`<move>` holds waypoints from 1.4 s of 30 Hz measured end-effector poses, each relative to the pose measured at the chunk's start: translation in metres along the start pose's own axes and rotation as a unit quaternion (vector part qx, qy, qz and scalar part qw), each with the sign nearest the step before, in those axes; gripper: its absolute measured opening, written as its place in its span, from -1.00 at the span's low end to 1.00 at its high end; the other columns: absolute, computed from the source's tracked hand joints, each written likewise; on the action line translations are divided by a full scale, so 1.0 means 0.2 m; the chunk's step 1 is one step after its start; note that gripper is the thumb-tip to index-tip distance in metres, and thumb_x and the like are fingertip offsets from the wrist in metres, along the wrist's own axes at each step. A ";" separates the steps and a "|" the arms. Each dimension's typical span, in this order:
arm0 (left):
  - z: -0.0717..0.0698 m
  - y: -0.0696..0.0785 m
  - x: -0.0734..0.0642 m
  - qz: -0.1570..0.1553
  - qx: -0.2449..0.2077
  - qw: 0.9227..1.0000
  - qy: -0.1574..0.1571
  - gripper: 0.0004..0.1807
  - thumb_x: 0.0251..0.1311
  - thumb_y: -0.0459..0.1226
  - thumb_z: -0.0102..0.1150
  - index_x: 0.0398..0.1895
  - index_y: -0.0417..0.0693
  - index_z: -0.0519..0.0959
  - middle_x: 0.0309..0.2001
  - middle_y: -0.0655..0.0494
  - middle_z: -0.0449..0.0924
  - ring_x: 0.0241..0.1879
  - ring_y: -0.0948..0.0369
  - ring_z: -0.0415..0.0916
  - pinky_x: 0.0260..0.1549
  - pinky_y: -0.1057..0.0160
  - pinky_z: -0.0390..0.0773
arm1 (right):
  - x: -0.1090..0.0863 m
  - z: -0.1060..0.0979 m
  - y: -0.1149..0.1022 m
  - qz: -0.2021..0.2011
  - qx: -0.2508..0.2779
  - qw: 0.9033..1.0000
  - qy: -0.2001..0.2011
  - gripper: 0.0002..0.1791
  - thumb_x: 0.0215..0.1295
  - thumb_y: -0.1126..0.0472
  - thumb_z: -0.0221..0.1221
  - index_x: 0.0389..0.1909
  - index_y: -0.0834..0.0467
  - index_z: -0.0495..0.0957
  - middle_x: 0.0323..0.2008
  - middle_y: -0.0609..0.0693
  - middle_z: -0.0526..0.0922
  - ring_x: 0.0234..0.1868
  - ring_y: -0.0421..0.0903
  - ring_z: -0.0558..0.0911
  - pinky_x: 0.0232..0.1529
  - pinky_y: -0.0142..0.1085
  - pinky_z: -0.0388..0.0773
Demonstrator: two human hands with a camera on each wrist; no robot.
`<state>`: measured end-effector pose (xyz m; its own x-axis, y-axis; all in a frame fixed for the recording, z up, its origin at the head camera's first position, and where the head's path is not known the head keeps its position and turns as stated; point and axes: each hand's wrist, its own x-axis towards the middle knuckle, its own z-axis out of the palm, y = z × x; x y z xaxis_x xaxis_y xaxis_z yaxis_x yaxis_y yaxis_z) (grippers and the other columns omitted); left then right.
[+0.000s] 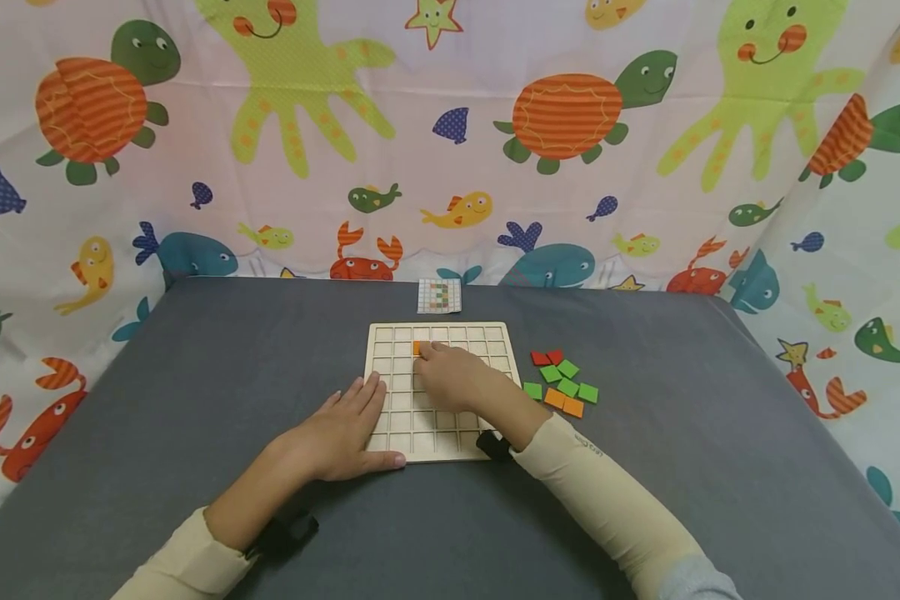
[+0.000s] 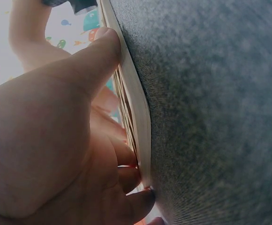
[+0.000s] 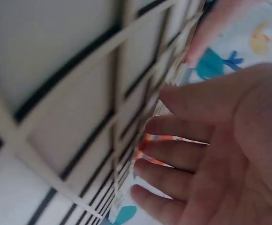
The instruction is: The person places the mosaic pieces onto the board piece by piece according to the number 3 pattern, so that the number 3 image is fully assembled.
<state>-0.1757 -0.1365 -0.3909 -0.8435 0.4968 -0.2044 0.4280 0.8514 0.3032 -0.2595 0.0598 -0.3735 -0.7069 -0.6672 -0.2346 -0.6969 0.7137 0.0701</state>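
A square wooden grid board lies on the grey cloth. My left hand rests on its near left corner, fingers spread over the left side and thumb along the front edge. The left wrist view shows the thumb against the board's edge. Over the upper middle of the grid, my right hand touches the board with its fingertips, right beside an orange square tile in a cell. In the right wrist view the fingers reach to the grid, slightly bent; no tile shows in their grasp.
Right of the board lie loose tiles: two red, several green and two orange. A small card with a coloured grid pattern lies behind the board. A sea-animal curtain hangs along the table's back.
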 end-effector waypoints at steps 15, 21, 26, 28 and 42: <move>0.00 -0.01 0.00 -0.003 0.001 1.000 -0.002 0.18 0.23 0.33 0.12 0.56 -0.38 -0.04 0.56 -0.27 -0.13 0.53 -0.18 -0.19 0.38 -0.24 -0.03 | -0.28 -0.12 0.25 0.024 0.205 0.977 -0.054 -0.46 0.43 0.19 0.17 0.37 0.29 0.41 0.29 0.15 0.51 0.31 0.07 0.46 0.30 -0.05 0.35; 0.00 -0.01 0.00 0.000 0.001 1.000 0.000 0.17 0.24 0.31 0.13 0.55 -0.39 -0.04 0.56 -0.28 -0.13 0.53 -0.19 -0.19 0.38 -0.25 -0.03 | -0.36 -0.13 0.45 0.076 0.204 0.976 -0.023 -0.56 0.38 0.27 0.19 0.25 0.29 0.53 0.16 0.20 0.60 0.17 0.13 0.56 0.17 0.03 0.47; 0.00 -0.01 0.00 0.005 0.002 1.000 0.000 0.16 0.25 0.30 0.13 0.55 -0.40 -0.04 0.56 -0.30 -0.12 0.53 -0.19 -0.18 0.38 -0.25 -0.02 | -0.41 -0.10 0.56 0.155 0.194 0.967 -0.050 -0.87 0.22 0.36 0.24 -0.52 0.20 0.58 -0.55 -0.05 0.47 -0.51 -0.13 0.41 -0.45 -0.25 0.40; 0.00 0.00 0.00 0.004 0.002 1.000 -0.001 0.16 0.25 0.30 0.13 0.55 -0.40 -0.03 0.56 -0.30 -0.12 0.53 -0.19 -0.18 0.37 -0.25 -0.02 | -0.41 -0.08 0.58 0.183 0.195 0.961 -0.073 -0.65 0.14 0.40 0.21 -0.73 0.09 0.34 -0.66 -0.11 0.20 -0.60 -0.17 0.17 -0.55 -0.29 0.15; 0.00 -0.01 0.00 0.004 0.000 1.000 -0.002 0.16 0.26 0.30 0.11 0.56 -0.39 -0.05 0.57 -0.28 -0.15 0.53 -0.19 -0.20 0.38 -0.24 -0.04 | -0.33 -0.03 0.54 0.243 0.119 0.959 -0.089 -0.86 0.24 0.41 0.09 -0.48 0.16 0.44 -0.48 0.04 0.43 -0.44 -0.01 0.38 -0.38 -0.07 0.31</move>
<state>-0.1763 -0.1380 -0.3920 -0.8390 0.5038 -0.2056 0.4345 0.8477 0.3042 -0.2881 0.1800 -0.3451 -0.8944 -0.2114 -0.3941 -0.2280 0.9736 -0.0048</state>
